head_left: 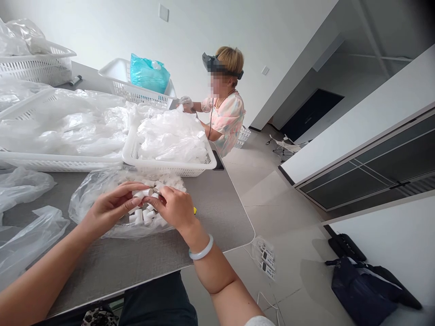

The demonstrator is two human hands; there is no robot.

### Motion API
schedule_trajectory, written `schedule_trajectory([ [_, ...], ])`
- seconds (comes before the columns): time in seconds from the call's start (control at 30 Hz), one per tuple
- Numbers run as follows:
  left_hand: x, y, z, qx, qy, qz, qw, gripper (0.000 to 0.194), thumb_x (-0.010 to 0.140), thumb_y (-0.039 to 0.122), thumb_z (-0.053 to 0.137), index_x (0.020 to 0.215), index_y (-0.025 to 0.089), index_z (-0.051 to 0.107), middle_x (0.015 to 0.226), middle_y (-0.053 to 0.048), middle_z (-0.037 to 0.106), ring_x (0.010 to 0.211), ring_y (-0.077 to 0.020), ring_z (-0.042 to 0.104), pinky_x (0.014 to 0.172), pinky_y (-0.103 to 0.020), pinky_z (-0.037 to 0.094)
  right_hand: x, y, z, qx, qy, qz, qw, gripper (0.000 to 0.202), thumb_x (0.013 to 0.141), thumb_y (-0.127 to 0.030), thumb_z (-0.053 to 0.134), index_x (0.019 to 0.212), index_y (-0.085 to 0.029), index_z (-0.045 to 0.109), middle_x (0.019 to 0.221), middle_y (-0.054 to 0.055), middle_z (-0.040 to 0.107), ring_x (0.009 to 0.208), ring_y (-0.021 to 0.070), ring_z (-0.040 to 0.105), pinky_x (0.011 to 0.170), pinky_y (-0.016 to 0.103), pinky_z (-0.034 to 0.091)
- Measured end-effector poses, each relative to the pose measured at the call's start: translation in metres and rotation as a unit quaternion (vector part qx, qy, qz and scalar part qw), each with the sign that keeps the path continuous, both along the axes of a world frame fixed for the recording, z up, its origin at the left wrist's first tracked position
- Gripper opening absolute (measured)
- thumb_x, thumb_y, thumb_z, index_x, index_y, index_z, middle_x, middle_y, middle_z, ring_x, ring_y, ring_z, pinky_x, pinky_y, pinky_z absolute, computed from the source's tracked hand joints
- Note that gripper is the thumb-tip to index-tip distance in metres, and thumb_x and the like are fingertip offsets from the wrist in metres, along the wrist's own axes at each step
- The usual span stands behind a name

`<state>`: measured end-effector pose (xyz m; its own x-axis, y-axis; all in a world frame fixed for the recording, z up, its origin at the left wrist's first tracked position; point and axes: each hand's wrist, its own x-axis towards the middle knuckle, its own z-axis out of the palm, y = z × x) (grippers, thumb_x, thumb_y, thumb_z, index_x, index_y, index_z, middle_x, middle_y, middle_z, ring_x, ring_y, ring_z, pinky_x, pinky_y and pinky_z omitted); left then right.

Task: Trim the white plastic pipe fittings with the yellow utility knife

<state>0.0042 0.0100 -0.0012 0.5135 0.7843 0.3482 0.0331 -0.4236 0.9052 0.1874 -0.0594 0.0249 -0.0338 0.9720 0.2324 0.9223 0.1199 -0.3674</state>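
Note:
Above an opened clear plastic bag (83,199) on the grey table, my left hand (117,203) holds a white plastic fitting (144,194) between thumb and fingers. My right hand (175,206), with a pale bangle on its wrist, pinches at the right end of the same fitting; a small thing between its fingertips is too small to name. Several white tee-shaped fittings (137,216) lie loose in the bag just under both hands.
White baskets (170,167) filled with clear plastic bags stand behind my hands. One farther basket (115,68) holds a blue bag (149,74). A person (224,108) wearing a headset is at the table's far side. Crumpled plastic (30,240) lies at left.

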Motion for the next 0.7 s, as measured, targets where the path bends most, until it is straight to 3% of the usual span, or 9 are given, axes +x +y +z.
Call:
schedule_trajectory([
  [0.13, 0.001, -0.002, 0.007, -0.001, 0.003, 0.003, 1.000, 0.035, 0.083, 0.051, 0.069, 0.110, 0.031, 0.078, 0.109, -0.009, 0.073, 0.071, -0.0230, 0.068, 0.048, -0.029, 0.055, -0.001, -0.001, 0.001, -0.021, -0.001, 0.006, 1.000, 0.052, 0.102, -0.061, 0.040, 0.080, -0.019, 0.062, 0.071, 0.003, 0.064, 0.061, 0.0147, 0.060, 0.050, 0.023, 0.031],
  [0.33, 0.003, -0.005, 0.013, 0.042, 0.011, 0.028, 0.999, 0.028, 0.085, 0.048, 0.067, 0.101, 0.029, 0.079, 0.108, -0.008, 0.076, 0.099, -0.0308, 0.072, 0.066, -0.032, 0.062, -0.006, -0.004, 0.003, -0.039, 0.001, -0.001, 0.999, 0.048, 0.104, -0.055, 0.041, 0.083, -0.018, 0.062, 0.074, 0.005, 0.066, 0.061, 0.0130, 0.060, 0.051, 0.023, 0.026],
  [0.53, 0.004, -0.003, 0.002, 0.174, 0.019, 0.036, 0.984, 0.024, 0.091, 0.034, 0.063, 0.111, 0.033, 0.076, 0.109, -0.005, 0.076, 0.080, -0.0232, 0.073, 0.055, -0.030, 0.054, -0.005, -0.005, 0.006, -0.093, 0.061, -0.010, 0.994, 0.036, 0.106, -0.046, 0.043, 0.089, -0.019, 0.060, 0.075, 0.004, 0.064, 0.059, 0.0138, 0.056, 0.051, 0.024, 0.027],
  [0.7, 0.002, 0.001, -0.006, 0.255, 0.037, 0.035, 0.966, 0.028, 0.096, 0.028, 0.058, 0.117, 0.038, 0.073, 0.114, -0.003, 0.076, 0.080, -0.0220, 0.074, 0.056, -0.029, 0.053, -0.002, -0.007, 0.013, -0.154, 0.217, -0.009, 0.964, 0.031, 0.104, -0.037, 0.048, 0.077, -0.022, 0.049, 0.067, -0.002, 0.055, 0.054, 0.0118, 0.048, 0.049, 0.023, 0.029],
])
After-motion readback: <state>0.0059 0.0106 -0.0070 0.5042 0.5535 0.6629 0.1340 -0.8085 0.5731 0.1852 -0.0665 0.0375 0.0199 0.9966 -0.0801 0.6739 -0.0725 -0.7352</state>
